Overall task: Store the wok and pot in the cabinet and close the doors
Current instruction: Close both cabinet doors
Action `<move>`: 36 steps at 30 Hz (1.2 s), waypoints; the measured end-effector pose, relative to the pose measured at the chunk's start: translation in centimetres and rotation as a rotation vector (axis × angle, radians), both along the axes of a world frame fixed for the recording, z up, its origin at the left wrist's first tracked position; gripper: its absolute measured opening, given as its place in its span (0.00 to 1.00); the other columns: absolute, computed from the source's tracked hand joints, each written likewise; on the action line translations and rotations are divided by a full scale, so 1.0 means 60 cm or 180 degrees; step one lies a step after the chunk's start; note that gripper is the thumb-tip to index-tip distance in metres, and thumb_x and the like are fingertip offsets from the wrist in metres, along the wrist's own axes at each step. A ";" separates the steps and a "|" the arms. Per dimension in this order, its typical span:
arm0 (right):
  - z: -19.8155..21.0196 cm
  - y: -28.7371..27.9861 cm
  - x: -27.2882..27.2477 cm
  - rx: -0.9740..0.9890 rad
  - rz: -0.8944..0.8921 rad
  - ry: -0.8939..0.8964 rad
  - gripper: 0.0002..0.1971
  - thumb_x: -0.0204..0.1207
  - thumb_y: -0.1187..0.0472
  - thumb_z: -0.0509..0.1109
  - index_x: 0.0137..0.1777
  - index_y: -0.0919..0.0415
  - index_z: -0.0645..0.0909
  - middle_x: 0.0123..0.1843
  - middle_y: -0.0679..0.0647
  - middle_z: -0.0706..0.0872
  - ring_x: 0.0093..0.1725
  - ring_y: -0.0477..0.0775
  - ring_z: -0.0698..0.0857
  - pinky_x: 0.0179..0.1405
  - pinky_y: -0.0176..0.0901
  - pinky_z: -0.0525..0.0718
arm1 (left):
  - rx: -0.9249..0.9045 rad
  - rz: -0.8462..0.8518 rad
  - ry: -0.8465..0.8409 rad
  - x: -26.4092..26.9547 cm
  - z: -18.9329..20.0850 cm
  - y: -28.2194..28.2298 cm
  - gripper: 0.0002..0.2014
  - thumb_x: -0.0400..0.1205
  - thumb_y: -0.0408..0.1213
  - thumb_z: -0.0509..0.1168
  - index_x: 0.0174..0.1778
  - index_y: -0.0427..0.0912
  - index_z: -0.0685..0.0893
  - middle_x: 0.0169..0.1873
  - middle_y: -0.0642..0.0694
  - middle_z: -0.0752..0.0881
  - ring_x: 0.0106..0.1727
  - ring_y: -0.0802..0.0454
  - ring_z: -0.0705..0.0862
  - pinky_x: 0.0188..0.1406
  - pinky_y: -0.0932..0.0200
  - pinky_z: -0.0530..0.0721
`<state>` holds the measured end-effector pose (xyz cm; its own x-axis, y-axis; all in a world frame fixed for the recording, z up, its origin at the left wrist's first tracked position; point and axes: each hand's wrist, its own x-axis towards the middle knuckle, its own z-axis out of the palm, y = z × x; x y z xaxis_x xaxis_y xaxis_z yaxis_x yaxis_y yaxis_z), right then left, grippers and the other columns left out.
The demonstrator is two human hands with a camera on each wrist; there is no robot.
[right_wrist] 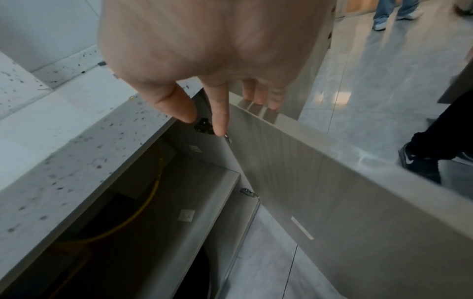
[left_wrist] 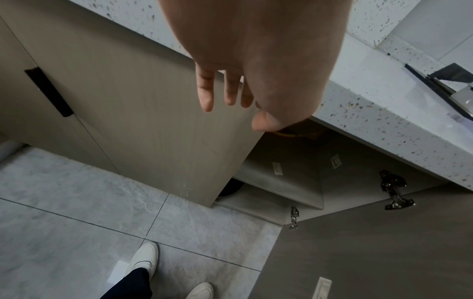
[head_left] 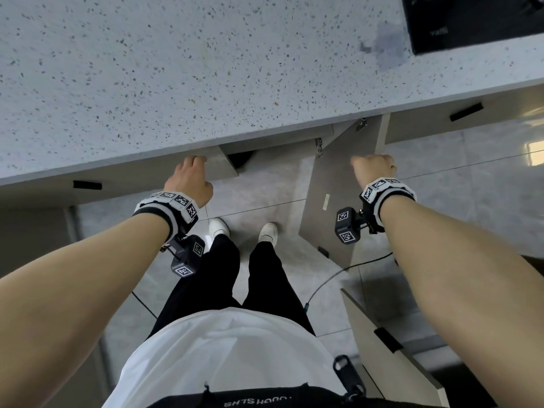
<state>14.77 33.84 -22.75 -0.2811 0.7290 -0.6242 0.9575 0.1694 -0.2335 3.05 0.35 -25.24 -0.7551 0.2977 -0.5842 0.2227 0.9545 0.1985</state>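
Standing at the table: the person faced the speckled table (head_left: 176, 69) with both cabinet doors swung out, one hand on each.
Left hand: the left hand (head_left: 191, 181) lay with fingers straight on the top edge of the left door (left_wrist: 143, 129), nothing gripped. That door looked nearly shut.
Right hand: the right hand (head_left: 375, 166) hooked its fingers (right_wrist: 258, 95) over the top edge of the right door (right_wrist: 332, 192), which stood wide out.
Wok and pot: honestly can't make them out properly. There was a dark round shape (left_wrist: 229, 190) low on the cabinet floor behind the left door and dark stuff deep in the right-wrist view, so my guess is they were already inside.
Other bits: a yellow hose (right_wrist: 143, 212) ran along the back.
Progress: storing looked done, closing was what's left, right door had furthest to go.
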 end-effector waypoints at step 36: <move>-0.033 -0.051 -0.126 -0.0927 0.0345 0.0704 0.22 0.80 0.74 0.57 0.71 0.63 0.79 0.74 0.59 0.78 0.72 0.57 0.78 0.67 0.35 0.73 | 0.0202 0.0204 -0.0074 0.006 0.024 -0.006 0.26 0.80 0.33 0.58 0.77 0.44 0.71 0.77 0.43 0.71 0.77 0.41 0.71 0.70 0.45 0.75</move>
